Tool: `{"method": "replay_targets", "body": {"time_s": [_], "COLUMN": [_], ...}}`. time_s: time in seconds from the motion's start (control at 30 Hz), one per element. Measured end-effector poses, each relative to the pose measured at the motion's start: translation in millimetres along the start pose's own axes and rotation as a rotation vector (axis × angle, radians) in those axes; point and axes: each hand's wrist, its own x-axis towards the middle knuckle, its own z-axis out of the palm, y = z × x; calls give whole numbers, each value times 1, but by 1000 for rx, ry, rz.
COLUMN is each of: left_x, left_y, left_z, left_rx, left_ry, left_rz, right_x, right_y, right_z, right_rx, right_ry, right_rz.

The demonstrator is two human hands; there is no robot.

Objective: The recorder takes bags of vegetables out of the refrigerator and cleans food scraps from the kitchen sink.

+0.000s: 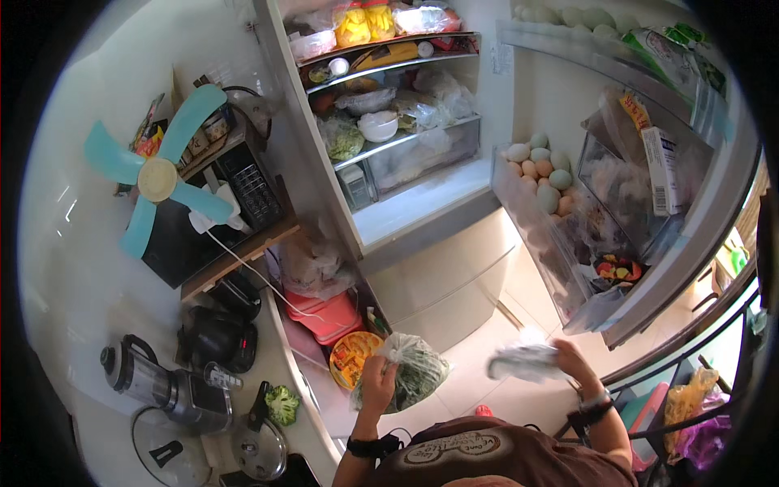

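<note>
My left hand grips the gathered top of a clear plastic bag of green leafy vegetables, held above the floor near the counter. Out to the right, my right hand holds a second plastic bag, whitish and somewhat blurred; its contents cannot be made out. Before me the refrigerator stands open, its lower shelf lit. Inside are a white bowl, a bag of greens and jars with yellow contents. Eggs fill part of a door bin.
The open refrigerator door spans the right. At left, a teal-bladed fan is before a microwave. A blender, glass lids and broccoli stand on the counter. A metal rack is at lower right.
</note>
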Motion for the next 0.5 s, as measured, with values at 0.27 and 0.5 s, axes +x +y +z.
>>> {"method": "replay_targets", "body": {"time_s": [0.27,0.5], "left_x": [10,12], "left_y": [-10,0], "left_z": [6,8], "left_rx": [46,68], "left_ry": [53,130], "left_rz": [9,-55], "right_x": [-52,-16], "right_y": [-17,-85], "right_z": [-168,-200], "right_rx": [-470,-250], "right_ry": [81,-172], "right_rz": [488,196]}}
